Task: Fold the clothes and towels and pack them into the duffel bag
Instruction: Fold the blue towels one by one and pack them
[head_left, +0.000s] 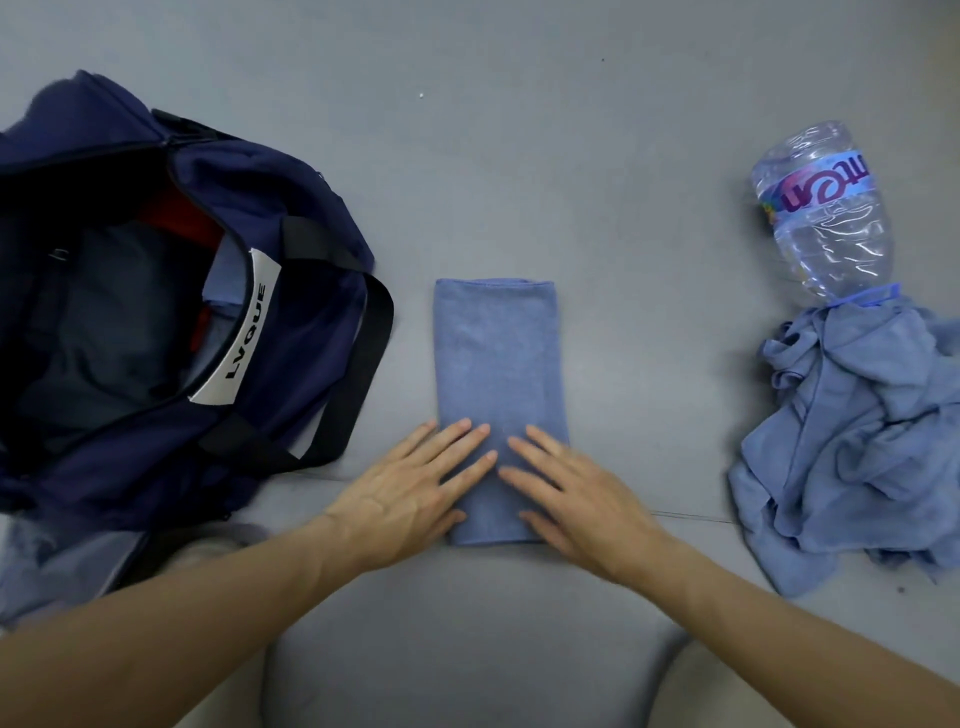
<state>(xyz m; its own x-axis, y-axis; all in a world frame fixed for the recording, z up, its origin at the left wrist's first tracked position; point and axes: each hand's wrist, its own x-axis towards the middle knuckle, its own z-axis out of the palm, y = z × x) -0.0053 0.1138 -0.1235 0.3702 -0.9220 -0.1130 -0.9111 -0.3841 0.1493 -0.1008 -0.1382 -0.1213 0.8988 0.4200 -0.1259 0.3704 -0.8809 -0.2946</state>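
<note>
Lying under left hand (410, 488), right hand (576, 499): blue towel (496, 353) (folded narrow, smooth).

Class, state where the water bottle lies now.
Head view, far right: the water bottle lies on its side, neck against the crumpled blue cloth.

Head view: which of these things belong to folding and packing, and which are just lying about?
Job: folded blue towel, pressed flat by left hand and right hand; open duffel bag; crumpled blue cloth pile.
Lying about: plastic water bottle, neck against the pile.
</note>
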